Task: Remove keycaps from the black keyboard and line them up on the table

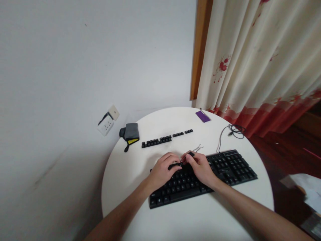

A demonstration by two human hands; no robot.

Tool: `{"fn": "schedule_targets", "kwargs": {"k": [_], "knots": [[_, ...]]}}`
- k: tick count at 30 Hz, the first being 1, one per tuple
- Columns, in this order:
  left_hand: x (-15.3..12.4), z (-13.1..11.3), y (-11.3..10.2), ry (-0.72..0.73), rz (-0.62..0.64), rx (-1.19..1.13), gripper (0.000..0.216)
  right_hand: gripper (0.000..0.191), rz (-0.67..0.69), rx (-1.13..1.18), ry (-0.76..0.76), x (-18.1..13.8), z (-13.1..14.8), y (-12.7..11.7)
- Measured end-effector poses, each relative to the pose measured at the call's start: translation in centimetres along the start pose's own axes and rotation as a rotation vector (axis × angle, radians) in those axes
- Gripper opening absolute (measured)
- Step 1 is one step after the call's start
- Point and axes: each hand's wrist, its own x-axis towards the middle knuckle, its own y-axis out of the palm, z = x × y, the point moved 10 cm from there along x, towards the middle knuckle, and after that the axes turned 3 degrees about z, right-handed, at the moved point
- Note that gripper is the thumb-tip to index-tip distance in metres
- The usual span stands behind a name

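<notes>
Head view: at lower centre, the left hand (163, 169) pinches a small dark piece (173, 165) and the right hand (202, 169) grips what seems a black-ended wire tool (191, 154), above a black keyboard (184, 193); loose keycaps (156, 143) lie lined up near centre, many others seated

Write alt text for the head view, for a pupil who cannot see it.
A person's left hand and right hand, close together over a black keyboard on a round white table, each hold a small dark piece. Beyond them lie black keycaps in rows, a grey-and-yellow cloth item and a flat purple item.
</notes>
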Motion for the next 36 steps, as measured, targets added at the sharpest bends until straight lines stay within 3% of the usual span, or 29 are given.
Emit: {"fn": "schedule_targets", "kwargs": {"k": [8, 13, 20, 23, 28, 33, 36], "knots": [[0.0, -0.7, 0.5, 0.102, 0.082, 0.216, 0.017, 0.039, 0.05, -0.04, 0.046, 0.1, -1.1, 0.3], [0.1, -1.4, 0.2, 0.139, 0.086, 0.311, 0.02, 0.041, 0.004, -0.087, 0.056, 0.0, -1.4, -0.3], [0.0, -2.4, 0.5, 0.189, 0.089, 0.252, 0.012, 0.046, 0.042, 0.017, 0.103, 0.1, -1.7, 0.3], [-0.1, -2.8, 0.3, 0.222, 0.054, 0.155, 0.011, 0.044, -0.017, 0.033, 0.139, 0.1, -2.0, -0.4], [1.0, -1.9, -1.9, 0.078, -0.071, -0.096, 0.011, 0.035, -0.033, 0.003, 0.061, 0.2, -0.5, -1.4], [2.5, -1.3, -1.5, -0.018, 0.034, -0.098, 0.012, 0.025, 0.024, -0.031, -0.021, 0.0, 0.9, -0.9], [2.5, -0.5, -1.3, -0.075, 0.009, -0.068, 0.018, 0.018, 0.07, -0.177, -0.095, -0.3, 1.8, -0.1]]}}
